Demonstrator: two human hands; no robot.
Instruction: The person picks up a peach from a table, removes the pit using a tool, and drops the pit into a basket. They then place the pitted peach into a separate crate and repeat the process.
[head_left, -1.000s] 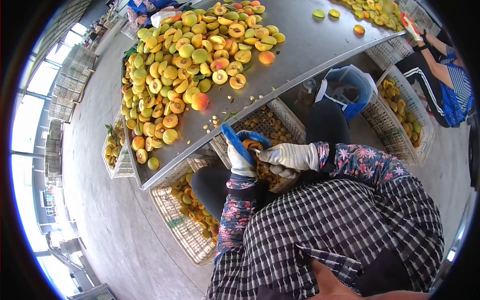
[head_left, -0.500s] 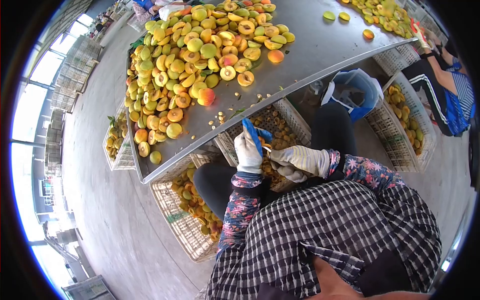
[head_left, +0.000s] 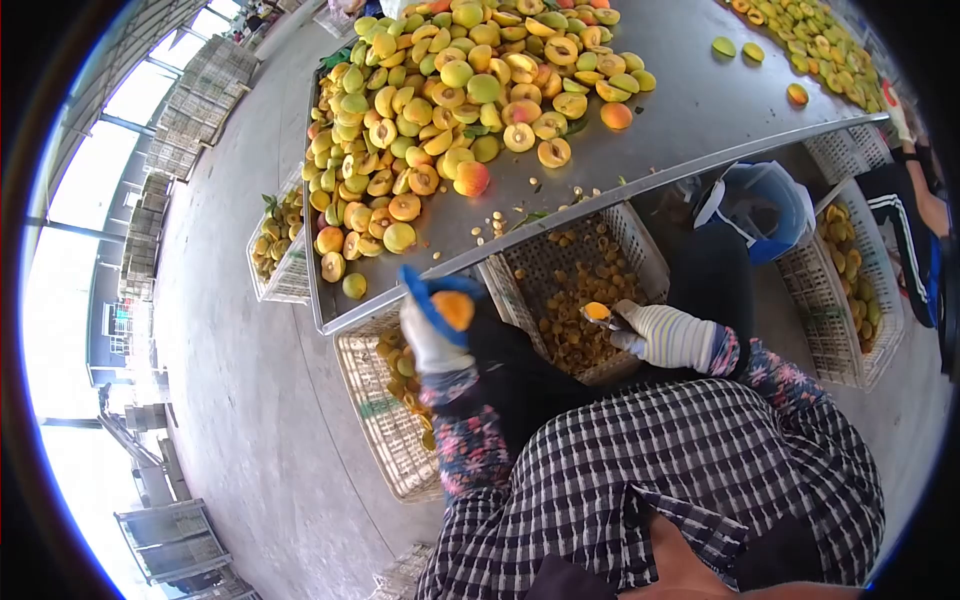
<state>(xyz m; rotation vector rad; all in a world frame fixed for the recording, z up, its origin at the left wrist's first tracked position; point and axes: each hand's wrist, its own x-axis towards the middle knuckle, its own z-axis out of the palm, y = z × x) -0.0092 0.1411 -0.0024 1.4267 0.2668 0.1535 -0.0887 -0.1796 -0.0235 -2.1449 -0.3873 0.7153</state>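
Note:
My left hand (head_left: 428, 335), in a white glove with blue covering on the fingers, holds an orange-yellow peach half (head_left: 456, 309) over the left crate; it is slightly blurred. My right hand (head_left: 668, 336), in a striped glove, is closed around a small metal tool (head_left: 620, 325) whose handle is hidden. An orange piece of fruit flesh (head_left: 597, 311) sits at the tool's tip. Below and between the hands stands a crate (head_left: 652, 262) holding pits and scraps. The left crate (head_left: 372, 440) contains peach halves, partly hidden by my left arm.
A metal table (head_left: 660, 130) bears a large heap of peaches (head_left: 440, 110), many halved, with loose pits near its edge. To the right are a blue bucket (head_left: 785, 205) and a fruit-filled crate (head_left: 800, 290). A co-worker's arm (head_left: 925, 185) shows at far right.
My hands have come apart. The left hand moved left with the peach half, while the right moved right with the tool. The view has shifted, so the table appears farther right.

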